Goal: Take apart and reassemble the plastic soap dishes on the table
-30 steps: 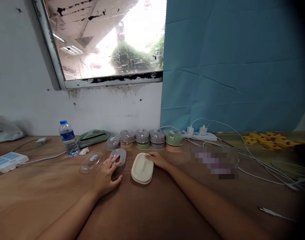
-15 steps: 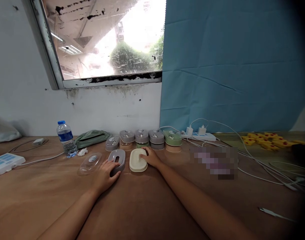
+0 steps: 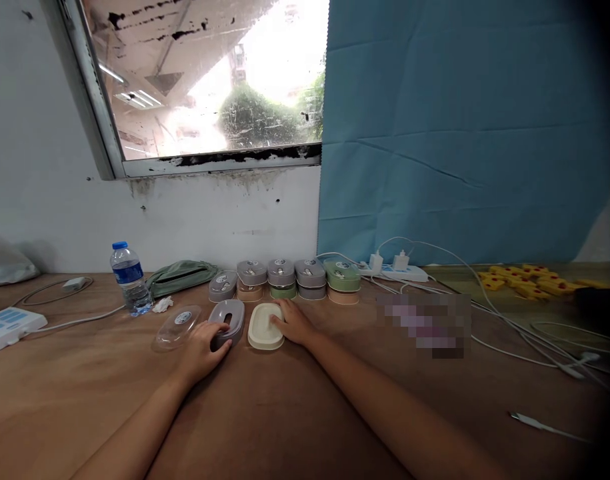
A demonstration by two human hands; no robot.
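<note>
On the brown table covering, my left hand (image 3: pixel 203 349) is closed over the left and near sides of a grey rounded plastic box (image 3: pixel 228 325). A dark slot shows in its top. My right hand (image 3: pixel 293 323) grips a cream-coloured rounded plastic piece (image 3: pixel 265 328) by its right side, thumb on top and fingertips partly hidden behind. The cream piece lies flat just right of the grey box, a narrow gap between them. Left of my left hand lies a clear oval lid (image 3: pixel 173 329) with a round label, its right edge near my fingers.
Several stacked lunch boxes (image 3: pixel 309 273) in grey, green and peach line the wall. A water bottle (image 3: pixel 131 280), a green pouch (image 3: pixel 179 277) and crumpled tissue (image 3: pixel 163 305) stand to the left. A power strip (image 3: pixel 402 272), loose cables and yellow pieces (image 3: pixel 522 281) lie right.
My right hand has slid the cream piece a little left and nearer to me, with a slight turn. My left hand stays on the grey box. The whole view has shifted slightly.
</note>
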